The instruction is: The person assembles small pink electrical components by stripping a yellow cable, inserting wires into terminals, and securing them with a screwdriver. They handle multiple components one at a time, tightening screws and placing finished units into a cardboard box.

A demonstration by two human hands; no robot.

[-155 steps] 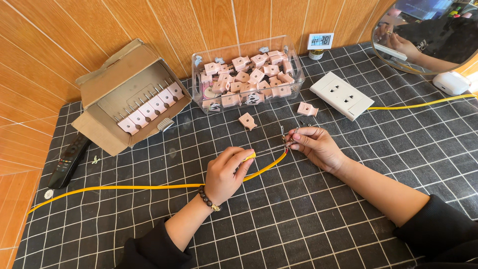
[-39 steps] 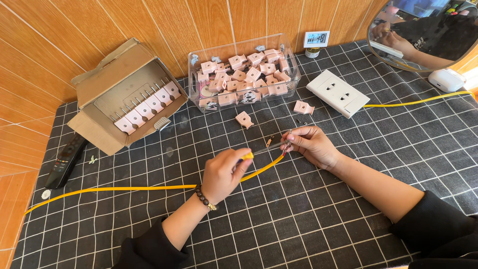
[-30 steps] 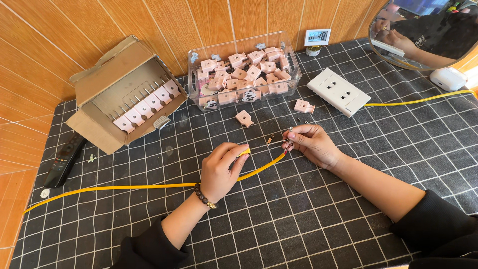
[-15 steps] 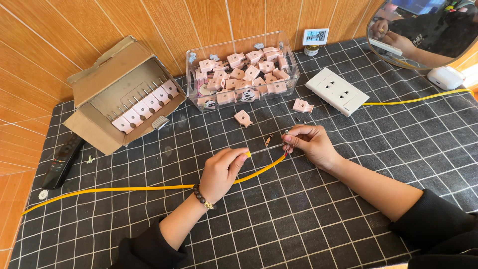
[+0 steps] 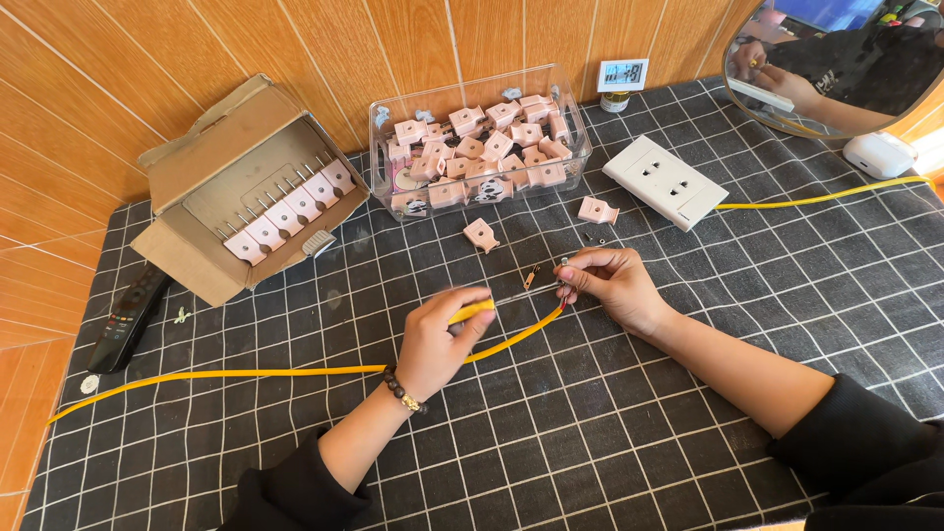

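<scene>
Fingers of the left hand pinch closed around a yellow cable lying on the black checked mat. Right hand fingertips close on the cable's stripped end, near a small metal pin. Light and bendy, the cable likely handles best gripped just behind its bare tip.

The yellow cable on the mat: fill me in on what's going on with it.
A person sits at a black grid-pattern mat. The left hand grips the yellow cable near its end, while the right hand pinches the bared wire tips. Loose pink plug parts and a white socket plate lie just beyond the hands. Behind them are a clear bin of pink plug parts and an open cardboard box with a row of them.
</scene>
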